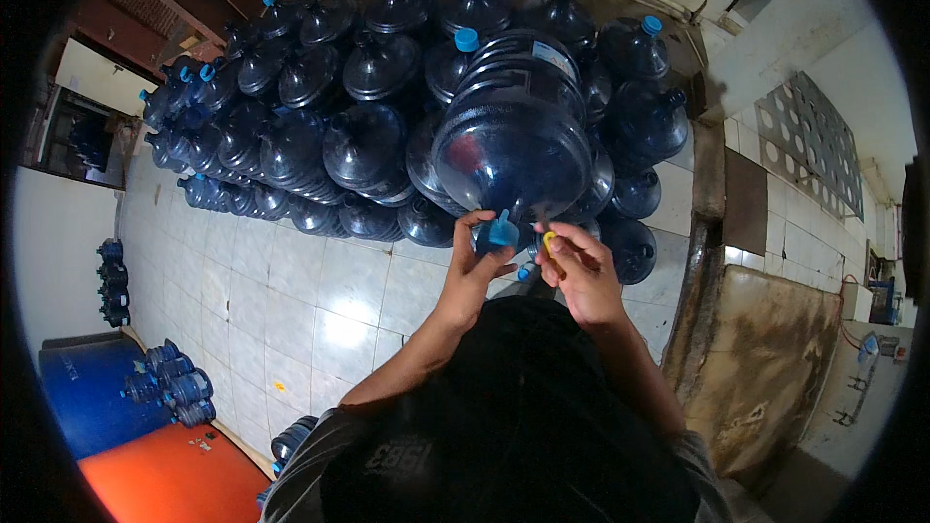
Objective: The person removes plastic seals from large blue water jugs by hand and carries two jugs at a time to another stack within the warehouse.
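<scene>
A large blue-tinted plastic water jug (514,149) lies on top of a stack of similar jugs, its neck end towards me. My left hand (472,269) grips a light-blue cap (503,232) with a small pull tab, thumb and fingers around its sides. The cap is by the jug's neck; whether it sits on the mouth I cannot tell. My right hand (583,272) pinches a small tool with a yellow handle (550,242), just right of the cap. The tool's working end is blurred against the jug.
Stacked water jugs (363,142) extend to the left, some with blue caps. Pale floor tiles (290,283) lie below them. A raised ledge (694,261) runs along the right. At lower left stand a blue drum (87,396), an orange surface (174,476) and smaller jugs (185,385).
</scene>
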Demonstrator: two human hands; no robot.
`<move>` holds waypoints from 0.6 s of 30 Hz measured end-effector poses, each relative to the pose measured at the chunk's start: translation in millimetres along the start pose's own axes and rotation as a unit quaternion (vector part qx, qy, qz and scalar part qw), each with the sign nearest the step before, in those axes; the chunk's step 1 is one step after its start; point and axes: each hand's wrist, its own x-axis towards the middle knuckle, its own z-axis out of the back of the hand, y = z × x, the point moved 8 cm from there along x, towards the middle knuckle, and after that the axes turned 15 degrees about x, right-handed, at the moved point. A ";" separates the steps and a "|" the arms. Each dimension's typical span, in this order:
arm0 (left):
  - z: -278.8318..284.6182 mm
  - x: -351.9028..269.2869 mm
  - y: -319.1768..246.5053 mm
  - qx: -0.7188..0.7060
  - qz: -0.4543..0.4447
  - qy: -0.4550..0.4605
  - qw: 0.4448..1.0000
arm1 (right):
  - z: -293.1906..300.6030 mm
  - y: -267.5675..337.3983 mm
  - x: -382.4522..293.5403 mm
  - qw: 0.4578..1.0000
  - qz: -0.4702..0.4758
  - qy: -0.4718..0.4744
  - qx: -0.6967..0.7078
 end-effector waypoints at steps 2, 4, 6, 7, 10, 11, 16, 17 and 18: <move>-2.3 0.0 -2.1 0.025 -0.023 0.034 0.999 | -8.7 -6.2 2.6 1.000 -0.020 0.017 0.013; -1.9 0.8 -9.9 -0.022 -0.011 0.015 1.000 | -20.0 2.6 2.4 0.993 -0.028 0.055 -0.097; 0.9 6.9 -8.9 -0.119 0.010 0.022 0.993 | -28.8 11.7 1.7 0.983 -0.034 0.080 -0.162; 0.4 4.5 -7.8 -0.128 0.034 0.035 0.991 | -31.0 15.4 1.4 0.981 -0.036 0.087 -0.171; 1.1 3.4 -6.5 -0.139 0.013 0.063 0.988 | -31.5 16.0 2.1 0.976 -0.049 0.096 -0.189; 0.9 2.7 -7.1 -0.133 0.009 0.070 0.989 | -31.6 14.5 3.8 0.974 -0.058 0.099 -0.197; -2.7 1.2 -10.0 -0.101 0.001 0.077 0.992 | -18.1 2.7 11.1 0.983 -0.053 0.075 -0.159; -3.1 1.4 -10.3 -0.107 -0.009 0.084 0.991 | -16.7 -0.6 12.2 0.988 -0.045 0.068 -0.131; -3.1 2.3 -9.2 -0.113 -0.018 0.091 0.989 | -16.6 -2.8 13.3 0.992 -0.037 0.060 -0.103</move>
